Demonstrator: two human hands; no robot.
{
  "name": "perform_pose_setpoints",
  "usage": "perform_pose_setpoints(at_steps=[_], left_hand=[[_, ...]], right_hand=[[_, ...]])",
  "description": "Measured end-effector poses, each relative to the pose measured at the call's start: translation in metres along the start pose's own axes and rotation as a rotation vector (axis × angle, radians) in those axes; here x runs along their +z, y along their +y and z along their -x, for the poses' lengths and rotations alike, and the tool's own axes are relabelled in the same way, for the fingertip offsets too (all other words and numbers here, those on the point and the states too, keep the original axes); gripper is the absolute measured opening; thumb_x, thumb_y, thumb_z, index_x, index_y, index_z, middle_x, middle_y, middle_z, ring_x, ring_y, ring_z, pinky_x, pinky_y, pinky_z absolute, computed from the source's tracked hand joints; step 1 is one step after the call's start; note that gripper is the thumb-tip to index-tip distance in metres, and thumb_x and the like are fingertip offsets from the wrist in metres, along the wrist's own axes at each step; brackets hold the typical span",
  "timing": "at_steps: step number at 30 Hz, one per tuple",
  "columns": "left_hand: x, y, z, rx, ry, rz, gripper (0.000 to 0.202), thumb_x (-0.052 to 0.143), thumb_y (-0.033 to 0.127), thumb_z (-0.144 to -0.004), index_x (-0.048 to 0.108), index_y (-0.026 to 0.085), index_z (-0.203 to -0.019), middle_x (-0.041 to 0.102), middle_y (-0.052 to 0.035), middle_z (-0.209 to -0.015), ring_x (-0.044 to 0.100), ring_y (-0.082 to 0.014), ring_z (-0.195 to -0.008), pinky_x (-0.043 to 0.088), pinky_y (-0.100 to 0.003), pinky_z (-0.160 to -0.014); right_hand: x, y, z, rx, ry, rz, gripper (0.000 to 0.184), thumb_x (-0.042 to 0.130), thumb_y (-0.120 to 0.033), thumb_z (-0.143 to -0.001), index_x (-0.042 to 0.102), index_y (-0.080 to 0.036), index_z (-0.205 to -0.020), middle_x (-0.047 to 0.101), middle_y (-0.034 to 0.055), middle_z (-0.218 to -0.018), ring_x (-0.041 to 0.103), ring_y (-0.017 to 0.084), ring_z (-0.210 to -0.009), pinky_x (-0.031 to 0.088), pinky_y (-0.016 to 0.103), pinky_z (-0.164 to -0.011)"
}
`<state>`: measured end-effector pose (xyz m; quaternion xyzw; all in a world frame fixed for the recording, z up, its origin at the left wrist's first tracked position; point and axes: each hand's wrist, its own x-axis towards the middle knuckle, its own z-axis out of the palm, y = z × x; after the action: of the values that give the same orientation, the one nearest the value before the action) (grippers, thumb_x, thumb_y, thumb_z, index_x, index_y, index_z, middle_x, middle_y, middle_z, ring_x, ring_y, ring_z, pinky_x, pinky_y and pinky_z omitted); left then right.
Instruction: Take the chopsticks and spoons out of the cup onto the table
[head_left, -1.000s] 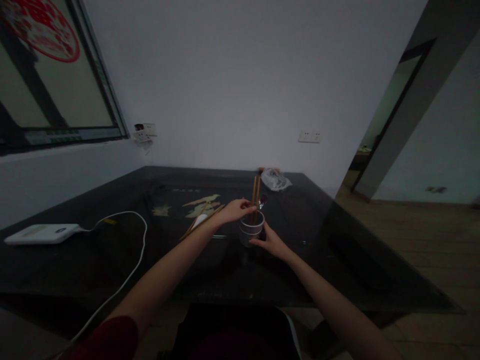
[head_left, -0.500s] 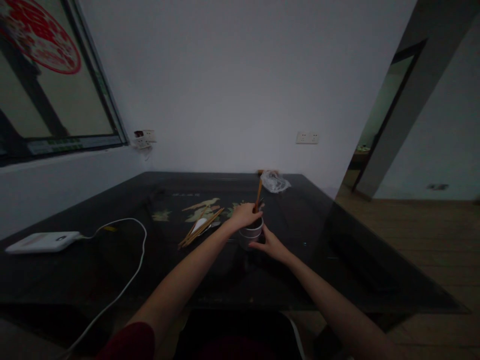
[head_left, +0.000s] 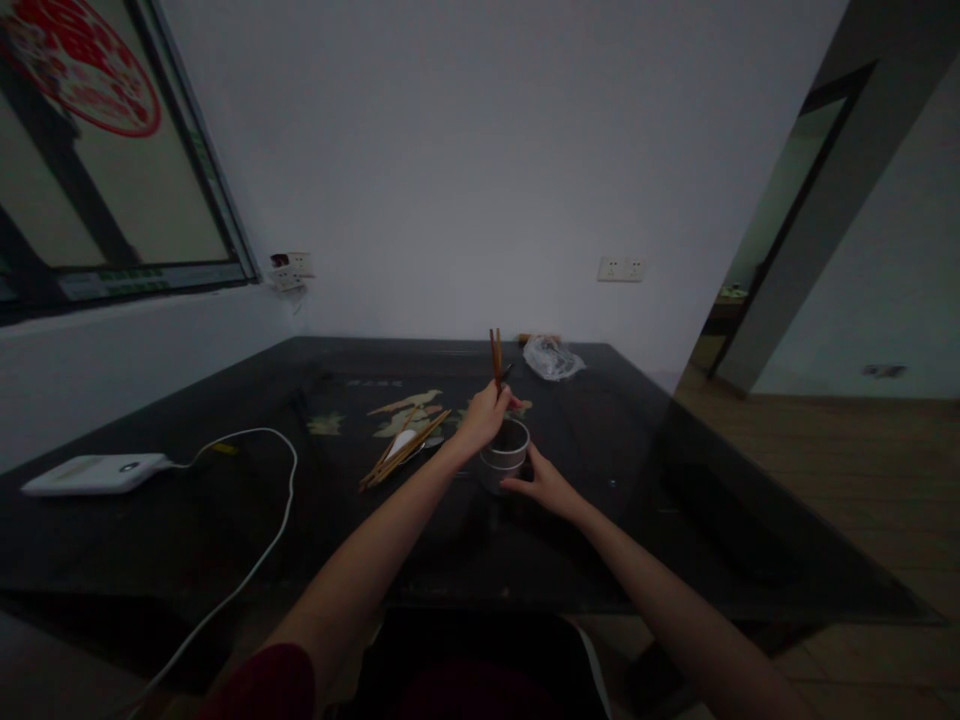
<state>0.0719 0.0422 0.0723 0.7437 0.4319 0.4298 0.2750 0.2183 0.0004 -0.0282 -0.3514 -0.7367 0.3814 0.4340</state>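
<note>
In the head view, my left hand (head_left: 486, 412) is closed around wooden chopsticks (head_left: 496, 355) that stand nearly upright. A thin dark piece beside them sticks out of the same grip; its kind is too unclear to name. Just below that hand is a light grey cup (head_left: 505, 460), its mouth facing up and its dark inside showing. My right hand (head_left: 546, 484) grips the cup's right side, thumb toward the front. To the left lie several more chopsticks (head_left: 405, 452), along with a white spoon-like piece (head_left: 403, 441) partly under them.
The dark glossy table (head_left: 600, 540) bears a printed bird-and-flower pattern. A crumpled clear plastic bag (head_left: 551, 360) lies near the wall. At left, a white power bank (head_left: 94, 475) trails a white cable (head_left: 289, 490) over the front edge.
My left hand has risen and shifted slightly left with the chopsticks, uncovering more of the cup's mouth. My right hand stays on the cup.
</note>
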Motion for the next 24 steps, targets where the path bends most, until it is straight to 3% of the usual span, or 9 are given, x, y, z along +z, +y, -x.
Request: perform_pose_setpoints(at_steps=[4, 7, 10, 13, 17, 20, 24], left_hand=[[-0.02, 0.021, -0.002, 0.087, 0.198, 0.164, 0.026, 0.03, 0.038, -0.093, 0.046, 0.019, -0.087, 0.066, -0.0031, -0.072, 0.063, -0.0133, -0.069, 0.049, -0.025, -0.071], [-0.049, 0.039, 0.0, 0.154, 0.334, 0.224, 0.027, 0.032, 0.042, -0.092, 0.045, 0.02, -0.084, 0.053, 0.0031, -0.059, 0.055, -0.0096, -0.053, 0.047, -0.023, -0.062], [-0.088, 0.041, 0.004, 0.117, 0.334, 0.202, 0.023, 0.035, 0.04, -0.092, 0.046, 0.02, -0.088, 0.042, 0.0061, -0.054, 0.043, -0.0067, -0.042, 0.041, -0.019, -0.048], [-0.125, 0.012, 0.004, -0.002, 0.256, 0.059, 0.024, 0.036, 0.037, -0.09, 0.05, 0.019, -0.095, 0.04, 0.006, -0.054, 0.038, -0.0063, -0.04, 0.034, -0.017, -0.042], [-0.158, -0.057, -0.003, -0.272, 0.223, -0.392, 0.034, 0.036, 0.036, -0.088, 0.057, 0.014, -0.103, 0.055, -0.0007, -0.066, 0.055, -0.0124, -0.059, 0.041, -0.02, -0.05], [-0.166, -0.104, -0.006, -0.487, 0.071, -0.663, 0.036, 0.037, 0.032, -0.086, 0.06, 0.009, -0.103, 0.064, -0.0075, -0.079, 0.062, -0.0189, -0.079, 0.045, -0.022, -0.059], [-0.161, -0.139, 0.002, -0.537, -0.071, -0.688, 0.032, 0.042, 0.027, -0.082, 0.065, 0.007, -0.094, 0.067, -0.01, -0.075, 0.065, -0.0224, -0.075, 0.047, -0.025, -0.06]], right_hand=[[-0.001, -0.005, 0.001, -0.003, -0.011, 0.016, 0.085, 0.075, -0.035, -0.068, 0.03, -0.021, -0.139, 0.046, 0.0119, -0.137, 0.045, 0.025, -0.125, 0.032, 0.043, -0.107], [-0.001, -0.006, 0.001, -0.003, -0.003, 0.026, 0.084, 0.075, -0.035, -0.067, 0.032, -0.02, -0.138, 0.048, 0.0118, -0.135, 0.045, 0.025, -0.125, 0.032, 0.043, -0.107], [-0.001, -0.004, 0.001, 0.012, -0.006, 0.017, 0.083, 0.075, -0.035, -0.067, 0.033, -0.021, -0.137, 0.049, 0.0121, -0.134, 0.047, 0.026, -0.123, 0.035, 0.044, -0.105], [-0.001, -0.002, 0.001, 0.023, -0.005, 0.011, 0.084, 0.076, -0.035, -0.067, 0.033, -0.021, -0.137, 0.049, 0.0129, -0.134, 0.048, 0.026, -0.122, 0.037, 0.044, -0.104], [-0.001, -0.002, 0.001, 0.023, 0.007, 0.013, 0.083, 0.076, -0.036, -0.066, 0.034, -0.022, -0.136, 0.049, 0.0121, -0.134, 0.047, 0.027, -0.124, 0.035, 0.045, -0.106], [-0.001, -0.004, 0.002, 0.029, 0.007, 0.011, 0.082, 0.076, -0.036, -0.066, 0.035, -0.02, -0.136, 0.05, 0.0127, -0.133, 0.047, 0.027, -0.123, 0.034, 0.044, -0.106], [0.0, -0.008, 0.002, 0.05, 0.001, -0.01, 0.081, 0.076, -0.036, -0.066, 0.036, -0.018, -0.134, 0.051, 0.0131, -0.132, 0.048, 0.027, -0.122, 0.036, 0.043, -0.105]])
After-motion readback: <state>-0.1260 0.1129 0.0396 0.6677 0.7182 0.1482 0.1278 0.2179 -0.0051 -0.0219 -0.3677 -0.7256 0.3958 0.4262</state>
